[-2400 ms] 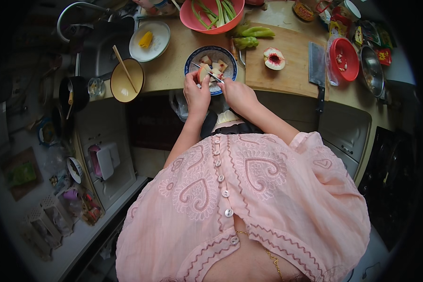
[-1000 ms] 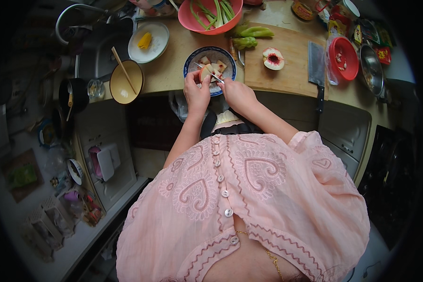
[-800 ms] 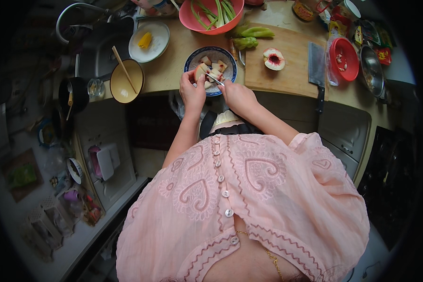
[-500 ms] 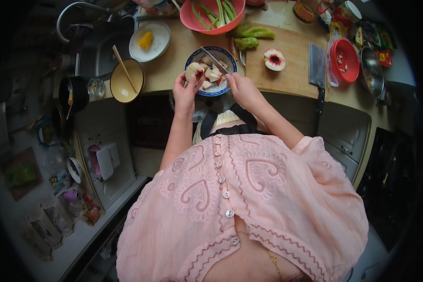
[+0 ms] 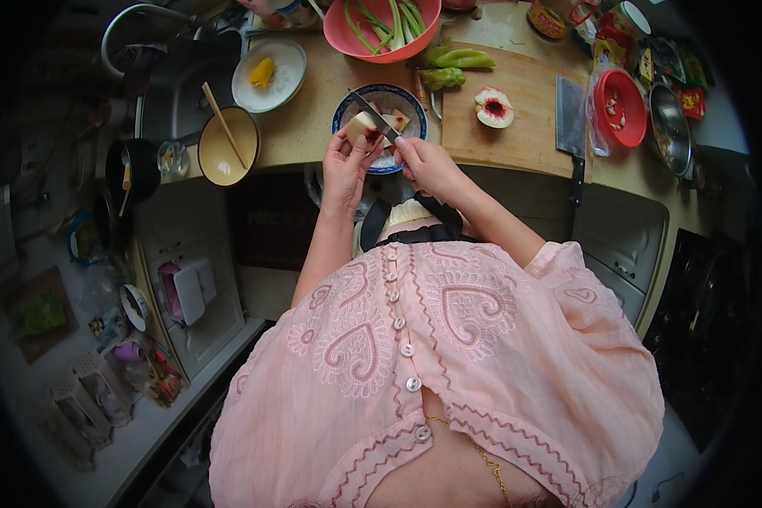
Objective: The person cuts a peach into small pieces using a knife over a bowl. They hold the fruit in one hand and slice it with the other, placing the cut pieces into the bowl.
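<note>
my left grip [image 5: 345, 161] pinches the fruit piece [image 5: 361, 127] over the bowl [image 5: 422, 121], my right grip [image 5: 433, 167] is wrapped around the knife [image 5: 374, 114], so best angle its edge clear of the left and take short, light strokes.

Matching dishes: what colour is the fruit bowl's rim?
Blue rim, seen best in the head view.
</note>
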Demonstrator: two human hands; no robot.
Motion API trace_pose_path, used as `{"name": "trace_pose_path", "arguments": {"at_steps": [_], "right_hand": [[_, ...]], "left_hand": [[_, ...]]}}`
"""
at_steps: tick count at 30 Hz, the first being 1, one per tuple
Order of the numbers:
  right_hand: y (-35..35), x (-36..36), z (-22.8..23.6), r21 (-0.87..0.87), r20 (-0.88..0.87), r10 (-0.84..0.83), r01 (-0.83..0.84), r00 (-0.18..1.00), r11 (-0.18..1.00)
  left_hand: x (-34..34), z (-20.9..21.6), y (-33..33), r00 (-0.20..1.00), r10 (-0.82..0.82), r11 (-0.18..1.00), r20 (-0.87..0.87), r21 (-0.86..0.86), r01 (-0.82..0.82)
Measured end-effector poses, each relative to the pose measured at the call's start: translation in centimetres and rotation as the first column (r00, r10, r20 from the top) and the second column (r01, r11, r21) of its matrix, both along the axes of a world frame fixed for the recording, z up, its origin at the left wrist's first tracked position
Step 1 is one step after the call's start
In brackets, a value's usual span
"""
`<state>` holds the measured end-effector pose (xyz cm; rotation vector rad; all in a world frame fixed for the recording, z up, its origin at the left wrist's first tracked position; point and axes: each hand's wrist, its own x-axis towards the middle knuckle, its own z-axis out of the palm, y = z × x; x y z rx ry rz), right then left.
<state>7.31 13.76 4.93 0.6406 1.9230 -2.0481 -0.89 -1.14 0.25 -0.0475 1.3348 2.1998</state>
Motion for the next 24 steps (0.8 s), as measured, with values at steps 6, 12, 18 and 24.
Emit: {"name": "trace_pose_path", "arguments": {"at_steps": [6, 12, 18, 24], "right_hand": [[-0.1, -0.1, -0.9, 0.234, -0.16, 0.041, -0.003, 0.986, 0.972], [0.0, -0.1, -1.1, 0.353, -0.243, 0.057, 0.033, 0.968, 0.935], [0.0, -0.1, -1.4, 0.383, -0.239, 0.066, 0.032, 0.969, 0.923], [0.1, -0.1, -0.6, 0.353, -0.181, 0.053, 0.015, 0.982, 0.935]], "left_hand": [[0.0, 0.3, 0.1, 1.0, -0.009, 1.0, 0.012, 0.021, 0.009], [0.0, 0.3, 0.3, 0.999, -0.014, 1.0, 0.033, 0.024, 0.013], [0.1, 0.3, 0.3, 0.999, -0.01, 1.0, 0.031, 0.012, 0.01], [0.1, 0.2, 0.3, 0.999, 0.003, 1.0, 0.039, 0.031, -0.004]]}}
